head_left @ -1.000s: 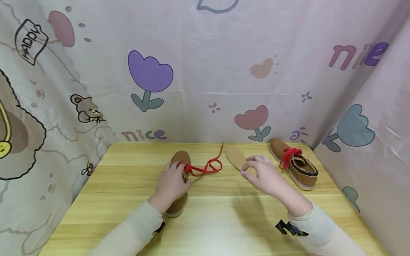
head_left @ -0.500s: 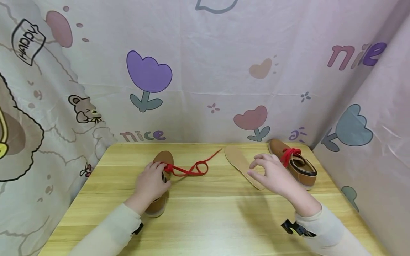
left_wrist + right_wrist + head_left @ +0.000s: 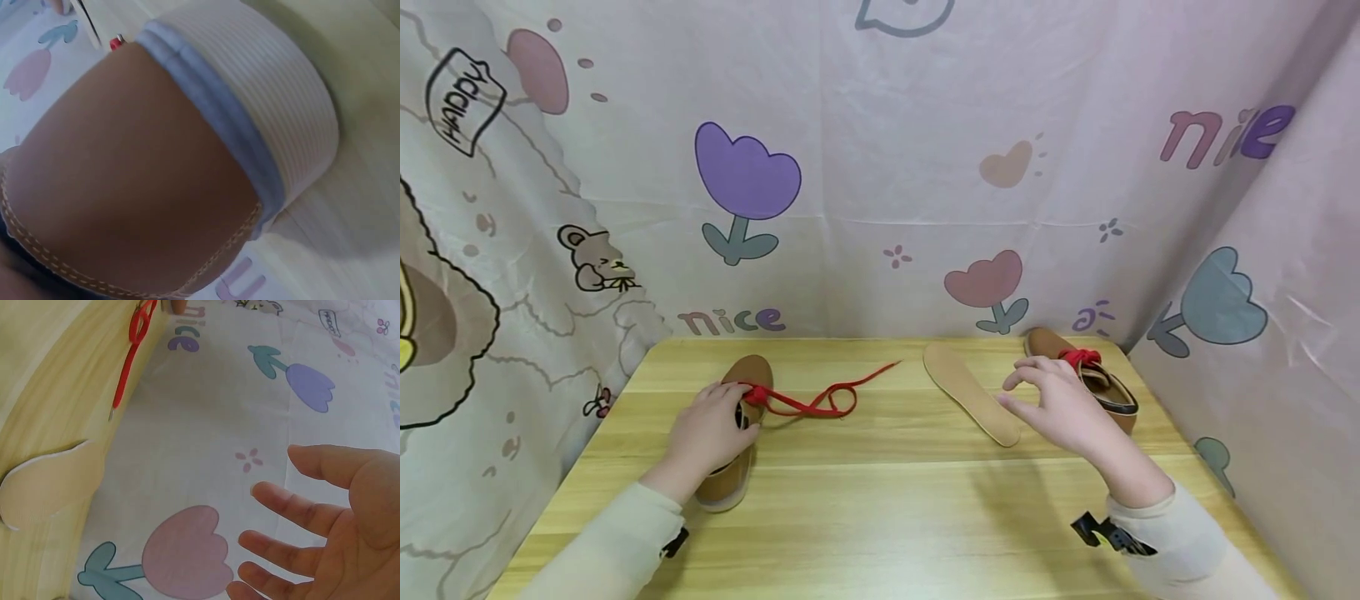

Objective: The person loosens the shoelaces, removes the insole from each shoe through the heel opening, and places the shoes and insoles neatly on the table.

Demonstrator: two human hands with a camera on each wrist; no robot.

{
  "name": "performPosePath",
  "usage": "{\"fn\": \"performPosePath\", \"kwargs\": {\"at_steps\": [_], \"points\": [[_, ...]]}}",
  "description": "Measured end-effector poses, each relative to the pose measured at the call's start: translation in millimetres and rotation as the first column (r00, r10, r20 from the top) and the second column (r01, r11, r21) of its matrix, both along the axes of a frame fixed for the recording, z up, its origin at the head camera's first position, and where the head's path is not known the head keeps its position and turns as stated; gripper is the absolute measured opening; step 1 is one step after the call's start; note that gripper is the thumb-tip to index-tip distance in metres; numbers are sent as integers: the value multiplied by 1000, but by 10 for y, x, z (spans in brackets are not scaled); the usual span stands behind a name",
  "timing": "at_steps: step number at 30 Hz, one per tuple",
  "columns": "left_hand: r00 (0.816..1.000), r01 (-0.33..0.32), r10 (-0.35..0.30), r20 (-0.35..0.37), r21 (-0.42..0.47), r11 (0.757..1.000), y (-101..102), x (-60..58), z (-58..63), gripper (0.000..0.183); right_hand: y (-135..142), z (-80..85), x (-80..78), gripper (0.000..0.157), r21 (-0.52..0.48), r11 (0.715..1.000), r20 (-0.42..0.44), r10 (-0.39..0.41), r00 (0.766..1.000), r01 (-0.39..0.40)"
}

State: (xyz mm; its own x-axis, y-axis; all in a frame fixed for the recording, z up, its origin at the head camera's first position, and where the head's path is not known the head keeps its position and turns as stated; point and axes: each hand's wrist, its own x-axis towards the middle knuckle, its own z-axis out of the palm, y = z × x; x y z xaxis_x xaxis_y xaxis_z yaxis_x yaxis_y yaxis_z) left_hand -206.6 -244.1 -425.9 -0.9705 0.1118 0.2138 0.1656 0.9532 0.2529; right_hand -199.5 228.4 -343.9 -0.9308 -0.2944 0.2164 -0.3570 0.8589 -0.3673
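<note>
My left hand (image 3: 706,429) grips a brown lace-up shoe (image 3: 727,487) from above, at the left of the table. From this shoe a loose red lace (image 3: 808,409) trails right across the wood. Close up in the left wrist view are its smooth brown leather (image 3: 137,169) and pale ribbed sole (image 3: 269,94). My right hand (image 3: 1063,408) hovers with parted fingers beside a flat tan insole (image 3: 958,383), holding nothing. The right wrist view shows that hand (image 3: 319,531) palm side, with the insole (image 3: 56,487) apart from it.
A second brown shoe (image 3: 1118,407), its red lace (image 3: 1081,357) tied, stands at the back right, partly behind my right hand. Behind the wooden table (image 3: 865,508) hangs a printed curtain (image 3: 850,167), which also lines both sides.
My left hand has slid the shoe and its lace leftward. My right hand has drawn away from the insole toward the right, leaving it on the table.
</note>
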Motion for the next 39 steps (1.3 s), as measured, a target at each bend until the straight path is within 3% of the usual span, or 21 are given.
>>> {"fn": "performPosePath", "kwargs": {"at_steps": [17,26,34,39], "points": [[999,-26,26,44,-8,1000,-610,-26,-15,67,252,23,-16,23,-13,999,-13,-45,999,45],[998,-19,19,61,-8,1000,-834,-28,4,69,345,78,-19,35,-6,998,-9,-70,998,70],[998,-25,25,64,-9,1000,-996,-32,36,69,436,85,-61,31,-6,996,5,-85,996,85],[997,-25,26,73,-8,1000,-1100,-57,23,69,482,99,-85,38,-11,996,4,-85,996,85]]}}
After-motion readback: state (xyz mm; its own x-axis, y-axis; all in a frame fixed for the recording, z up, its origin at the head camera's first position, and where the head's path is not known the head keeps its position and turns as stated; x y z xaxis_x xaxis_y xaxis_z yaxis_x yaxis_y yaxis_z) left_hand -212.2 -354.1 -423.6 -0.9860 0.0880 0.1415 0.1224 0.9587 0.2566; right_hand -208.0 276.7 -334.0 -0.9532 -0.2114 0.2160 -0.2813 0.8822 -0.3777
